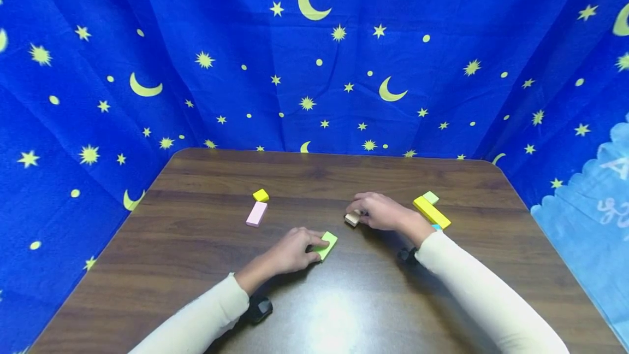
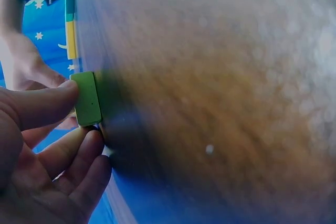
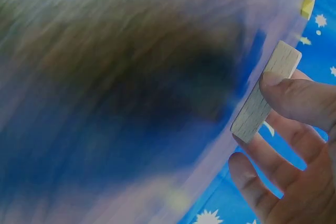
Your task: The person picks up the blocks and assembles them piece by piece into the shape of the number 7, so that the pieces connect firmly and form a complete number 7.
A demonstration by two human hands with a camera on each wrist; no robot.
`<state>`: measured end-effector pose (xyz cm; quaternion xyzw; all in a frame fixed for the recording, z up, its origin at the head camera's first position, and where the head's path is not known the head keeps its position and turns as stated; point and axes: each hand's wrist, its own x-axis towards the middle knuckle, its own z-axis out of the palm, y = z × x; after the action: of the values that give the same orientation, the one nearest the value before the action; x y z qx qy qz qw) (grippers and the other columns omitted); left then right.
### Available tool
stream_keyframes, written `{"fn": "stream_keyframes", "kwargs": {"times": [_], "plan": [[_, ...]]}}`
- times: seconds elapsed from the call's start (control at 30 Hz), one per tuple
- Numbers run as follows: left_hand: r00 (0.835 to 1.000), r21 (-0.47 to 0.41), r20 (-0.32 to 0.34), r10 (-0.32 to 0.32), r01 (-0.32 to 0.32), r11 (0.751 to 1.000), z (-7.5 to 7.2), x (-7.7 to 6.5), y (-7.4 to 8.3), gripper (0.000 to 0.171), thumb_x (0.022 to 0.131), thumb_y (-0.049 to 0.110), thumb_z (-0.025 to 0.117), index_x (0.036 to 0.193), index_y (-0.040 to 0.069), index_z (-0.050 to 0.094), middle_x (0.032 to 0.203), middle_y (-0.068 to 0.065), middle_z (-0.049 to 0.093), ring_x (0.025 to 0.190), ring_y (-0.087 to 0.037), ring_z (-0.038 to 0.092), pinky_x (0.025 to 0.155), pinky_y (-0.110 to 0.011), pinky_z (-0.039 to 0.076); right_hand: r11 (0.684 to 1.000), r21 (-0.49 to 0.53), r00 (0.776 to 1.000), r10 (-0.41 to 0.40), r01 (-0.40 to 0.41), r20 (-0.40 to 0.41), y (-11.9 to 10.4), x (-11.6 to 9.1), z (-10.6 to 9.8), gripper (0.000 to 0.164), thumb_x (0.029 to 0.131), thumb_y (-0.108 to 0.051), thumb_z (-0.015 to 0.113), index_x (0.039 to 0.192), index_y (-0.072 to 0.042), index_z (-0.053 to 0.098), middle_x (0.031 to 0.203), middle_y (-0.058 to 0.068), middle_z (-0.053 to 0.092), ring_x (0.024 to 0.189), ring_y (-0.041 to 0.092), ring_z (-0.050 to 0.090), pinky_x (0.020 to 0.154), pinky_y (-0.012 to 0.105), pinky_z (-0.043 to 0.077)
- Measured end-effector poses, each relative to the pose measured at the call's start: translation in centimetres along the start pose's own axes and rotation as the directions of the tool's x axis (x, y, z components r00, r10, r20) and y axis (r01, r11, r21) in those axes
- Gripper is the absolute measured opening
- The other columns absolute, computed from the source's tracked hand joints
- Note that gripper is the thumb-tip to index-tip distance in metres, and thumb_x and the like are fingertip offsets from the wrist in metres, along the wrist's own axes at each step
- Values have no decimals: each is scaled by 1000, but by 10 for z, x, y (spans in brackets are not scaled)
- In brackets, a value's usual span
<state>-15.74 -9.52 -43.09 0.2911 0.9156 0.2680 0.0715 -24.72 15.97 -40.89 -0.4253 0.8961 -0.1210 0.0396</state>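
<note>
In the head view my left hand (image 1: 292, 250) pinches a light green block (image 1: 328, 245) near the middle of the table. Its thumb lies along one edge of the green block (image 2: 87, 100) in the left wrist view, with fingers at the far end. Farther back and to the right, my right hand (image 1: 379, 212) grips a plain wooden block (image 1: 351, 219). The right wrist view shows the thumb pressed on the long side of that wooden block (image 3: 281, 59), fingers behind it. A small gap separates the two blocks.
Left on the brown table (image 1: 196, 190) lie a pink block (image 1: 257, 214) and a small yellow block (image 1: 261, 195). At the right are a long yellow block (image 1: 432, 212), a pale green block (image 1: 431, 197) and a partly hidden teal block (image 1: 437, 227). A blue star-patterned cloth (image 1: 275, 42) hangs behind.
</note>
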Motion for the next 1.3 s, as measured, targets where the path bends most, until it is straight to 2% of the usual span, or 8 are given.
{"fn": "stream_keyframes", "kwargs": {"times": [0.3, 0.6, 0.77, 0.87, 0.93, 1.03, 1.3], "plan": [[1000, 40, -10, 12, -11, 999, 4, 2, 2, 31, 85, 13, 75, 116, 10, 74, 131, -14, 67, 121, -32, 64, 105, -47, 48, 999, -13, 999, -31, 31, -11, -12, 8, 9, 30, 86, 1, 67, 113, -12, 74, 112, 7, 70, 106, 26, 66, 89, 42, 57], [999, 34, -33, 31, -30, 999, 2, 0, 1, 31, 85, 14, 75, 115, 9, 74, 130, -15, 68, 121, -33, 64, 104, -48, 49, 997, -11, 997, -71, 70, -40, -17, 13, 18, 33, 83, 4, 70, 112, -11, 74, 111, 7, 69, 106, 26, 64, 91, 43, 55], [1000, 27, 5, -14, 14, 1000, 2, -6, -3, 30, 91, 13, 69, 121, 11, 72, 137, -15, 63, 128, -35, 59, 111, -52, 42, 999, 0, 998, -43, 43, -40, -22, 19, 23, 36, 86, -2, 71, 120, -14, 71, 114, 5, 68, 105, 23, 64, 88, 40, 55], [1000, 37, 9, -23, 23, 999, 4, -7, -3, 30, 93, 11, 66, 122, 11, 71, 137, -15, 63, 128, -35, 58, 110, -53, 43, 1000, -10, 998, -15, 15, -63, -22, 18, 22, 31, 87, -6, 72, 116, -16, 72, 110, 4, 67, 101, 22, 65, 85, 39, 56], [1000, 49, 1, -8, 8, 999, 4, -5, -2, 30, 92, 11, 66, 122, 11, 71, 136, -15, 64, 127, -34, 59, 108, -51, 45, 1000, -2, 997, -7, 7, -80, -22, 16, 19, 25, 86, -4, 72, 108, -15, 74, 107, 4, 68, 98, 21, 65, 84, 39, 56], [1000, 51, -13, 17, -17, 999, 5, -3, 0, 30, 91, 10, 67, 121, 9, 71, 133, -16, 65, 126, -32, 61, 110, -51, 44, 999, 29, 995, -38, 41, -92, -20, 13, 18, 20, 85, -1, 72, 101, -12, 75, 107, 6, 68, 98, 22, 67, 86, 39, 57], [1000, 46, -24, 12, -11, 999, 4, -1, 2, 31, 91, 11, 67, 122, 10, 71, 134, -15, 65, 125, -33, 61, 108, -50, 46, 990, 112, 994, -72, 81, -81, -19, 15, 18, 21, 86, 1, 70, 103, -10, 76, 112, 9, 68, 100, 22, 67, 87, 37, 57]]}}
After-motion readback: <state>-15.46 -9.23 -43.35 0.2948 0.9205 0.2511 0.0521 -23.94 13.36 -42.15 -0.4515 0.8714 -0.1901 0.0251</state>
